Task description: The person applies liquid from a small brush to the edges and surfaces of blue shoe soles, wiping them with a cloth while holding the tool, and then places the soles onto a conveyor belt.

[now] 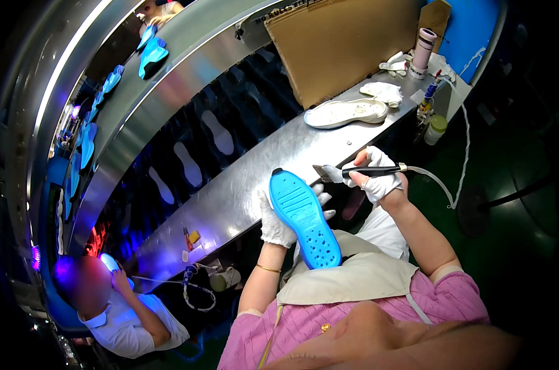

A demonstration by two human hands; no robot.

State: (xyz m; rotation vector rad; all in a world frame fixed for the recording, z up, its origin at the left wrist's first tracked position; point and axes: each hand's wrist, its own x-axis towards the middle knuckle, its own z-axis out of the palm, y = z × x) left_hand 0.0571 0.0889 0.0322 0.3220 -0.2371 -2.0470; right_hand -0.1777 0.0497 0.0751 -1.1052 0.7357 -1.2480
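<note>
In my white-gloved left hand (pixel 275 223) lies a bright blue shoe sole (pixel 299 213), tilted. Its ridged and holed face is turned up, and a dark patch marks its far tip. The fingers pass behind the sole and show at its right edge. My right hand (pixel 378 177), in a glove that leaves some fingertips bare, grips a flat brush (pixel 357 173) by its black handle. The bristles are close to the right of the sole, apart from it. A pale tube (pixel 436 185) runs from the handle's end.
On the metal bench (pixel 254 191) rest an off-white shoe-shaped piece (pixel 346 113), a crumpled white cloth (pixel 384 94) and a pink bottle (pixel 423 49). A cardboard sheet (pixel 347 49) stands behind. Blue pieces ride a conveyor (pixel 187 37). A co-worker (pixel 131 320) sits at lower left.
</note>
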